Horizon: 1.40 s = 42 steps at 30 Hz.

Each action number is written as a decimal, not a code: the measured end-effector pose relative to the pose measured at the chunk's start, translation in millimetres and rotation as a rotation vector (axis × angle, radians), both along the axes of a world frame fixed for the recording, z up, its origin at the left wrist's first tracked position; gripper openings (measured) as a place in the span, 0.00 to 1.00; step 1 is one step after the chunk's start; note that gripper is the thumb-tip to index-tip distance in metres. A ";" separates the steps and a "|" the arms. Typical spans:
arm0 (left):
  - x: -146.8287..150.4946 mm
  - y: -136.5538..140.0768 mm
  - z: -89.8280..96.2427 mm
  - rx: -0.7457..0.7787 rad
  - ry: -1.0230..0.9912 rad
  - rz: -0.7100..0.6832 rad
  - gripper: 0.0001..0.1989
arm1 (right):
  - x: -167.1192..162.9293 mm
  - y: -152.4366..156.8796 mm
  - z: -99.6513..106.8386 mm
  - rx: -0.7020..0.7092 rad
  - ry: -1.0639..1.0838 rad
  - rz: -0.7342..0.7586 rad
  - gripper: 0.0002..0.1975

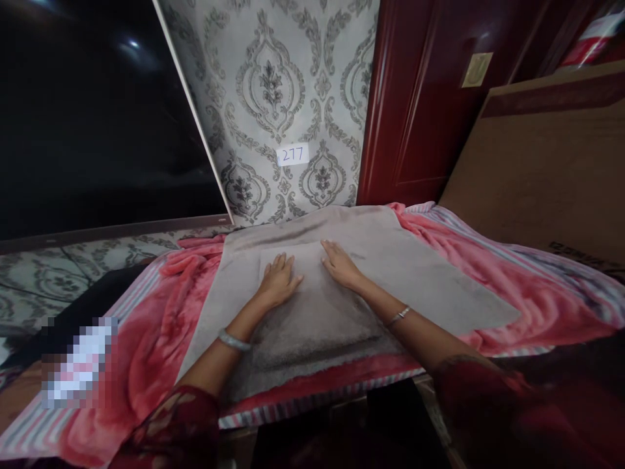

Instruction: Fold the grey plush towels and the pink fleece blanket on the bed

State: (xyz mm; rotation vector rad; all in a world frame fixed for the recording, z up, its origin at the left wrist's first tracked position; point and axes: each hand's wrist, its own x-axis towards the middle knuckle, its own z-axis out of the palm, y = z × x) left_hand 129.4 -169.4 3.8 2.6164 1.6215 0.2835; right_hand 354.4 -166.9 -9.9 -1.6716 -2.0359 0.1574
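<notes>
A folded grey-brown cloth (312, 319), soft and plush-looking, lies in front of me on a larger light grey cloth (415, 273). My left hand (279, 281) rests flat on the folded cloth's left side, fingers spread and pointing away from me. On its far right part lies my right hand (339, 264), with fingers stretched out and angled inward. Neither hand grips anything. The folded cloth's near edge shows thick layers between my forearms.
Under the grey cloth is a pink blanket (166, 319) with striped edges, bunched at both sides. A large dark screen (97, 117) stands at the back left. A cardboard box (547, 169) is at the right, beside a dark red door (410, 98). A paper marked 277 (293, 154) is on the wall.
</notes>
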 end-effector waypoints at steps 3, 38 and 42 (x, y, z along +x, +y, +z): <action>17.9 4.4 -19.6 -0.027 0.097 0.079 0.36 | -18.3 11.0 -14.1 -0.114 -0.106 -0.072 0.34; 3.4 6.5 -47.8 0.010 0.153 0.093 0.38 | -18.9 48.2 -23.4 -0.151 -0.242 0.303 0.27; 2.8 8.0 -46.9 0.014 0.159 0.084 0.37 | -4.3 77.4 -34.9 -0.183 -0.235 0.253 0.30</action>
